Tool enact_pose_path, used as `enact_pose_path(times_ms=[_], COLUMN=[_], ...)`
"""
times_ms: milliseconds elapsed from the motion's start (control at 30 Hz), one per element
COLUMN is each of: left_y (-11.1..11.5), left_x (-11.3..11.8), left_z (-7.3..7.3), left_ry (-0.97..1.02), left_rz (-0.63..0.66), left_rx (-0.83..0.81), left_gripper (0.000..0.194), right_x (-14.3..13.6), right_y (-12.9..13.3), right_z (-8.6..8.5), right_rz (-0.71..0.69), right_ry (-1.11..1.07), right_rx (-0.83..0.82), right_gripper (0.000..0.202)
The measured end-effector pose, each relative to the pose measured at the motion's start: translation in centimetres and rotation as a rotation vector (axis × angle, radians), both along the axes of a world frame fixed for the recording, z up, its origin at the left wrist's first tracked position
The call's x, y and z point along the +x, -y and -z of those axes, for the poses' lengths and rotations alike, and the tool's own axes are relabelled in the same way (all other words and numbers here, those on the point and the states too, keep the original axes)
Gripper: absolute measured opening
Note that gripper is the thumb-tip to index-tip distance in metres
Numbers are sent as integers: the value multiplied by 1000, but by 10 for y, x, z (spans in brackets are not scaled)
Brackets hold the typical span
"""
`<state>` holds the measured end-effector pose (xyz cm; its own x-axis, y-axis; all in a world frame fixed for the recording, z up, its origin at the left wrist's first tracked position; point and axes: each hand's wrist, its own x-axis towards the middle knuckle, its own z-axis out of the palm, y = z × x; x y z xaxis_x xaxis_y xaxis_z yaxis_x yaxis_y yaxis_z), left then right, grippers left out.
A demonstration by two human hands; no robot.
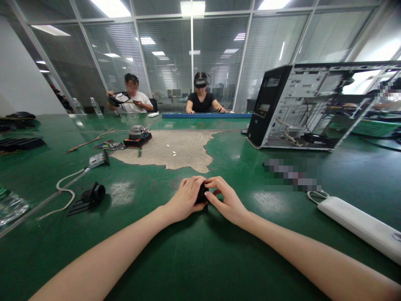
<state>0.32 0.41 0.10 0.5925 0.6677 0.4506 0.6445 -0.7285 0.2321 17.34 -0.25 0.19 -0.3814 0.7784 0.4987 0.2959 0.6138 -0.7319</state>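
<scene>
Both of my hands meet at the middle of the green table around a small black object [202,193]. My left hand [187,196] wraps round its left side, with the fingers over the top and the thumb below. From the right, my right hand [224,198] pinches at its edge with thumb and fingertips. The fingers hide much of the object, so its full shape cannot be made out. Beyond the hands lies a bare grey patch [175,146] in the green table surface [200,259].
An open computer case [272,108] stands at the back right, a white power strip [357,221] at the right. A cooler [138,136], a metal bracket [98,159], a black part [94,194] and a plastic bottle [12,207] lie left. Two people [203,100] sit opposite.
</scene>
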Motion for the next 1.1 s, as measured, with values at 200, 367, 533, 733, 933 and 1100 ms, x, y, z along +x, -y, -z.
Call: enact_pose_path(times_ms=[200,367,533,733,933,1100], left_y=[0,0,0,1,0,-1], left_x=[1,1,0,0,1,0], left_z=[0,0,-1,-1,0,1], left_ry=[22,10,2,7,-2,7], left_rz=[2,-5,1,-1,-9,-2], left_rx=[2,5,4,5,4,-1], left_gripper=[61,60,62,59,59,61], right_x=[-1,-2,-1,0,-2,-1], right_y=[-2,-4,-2,0,-4,-4], right_z=[4,3,1,2,4,3], right_rz=[25,-13,-20,15,0,-18], right_ry=[-32,-14,8,-3,-19,7], right_rx=[-37,-181,-127,15,-165,-171], right_gripper=[19,24,20,14,26,21])
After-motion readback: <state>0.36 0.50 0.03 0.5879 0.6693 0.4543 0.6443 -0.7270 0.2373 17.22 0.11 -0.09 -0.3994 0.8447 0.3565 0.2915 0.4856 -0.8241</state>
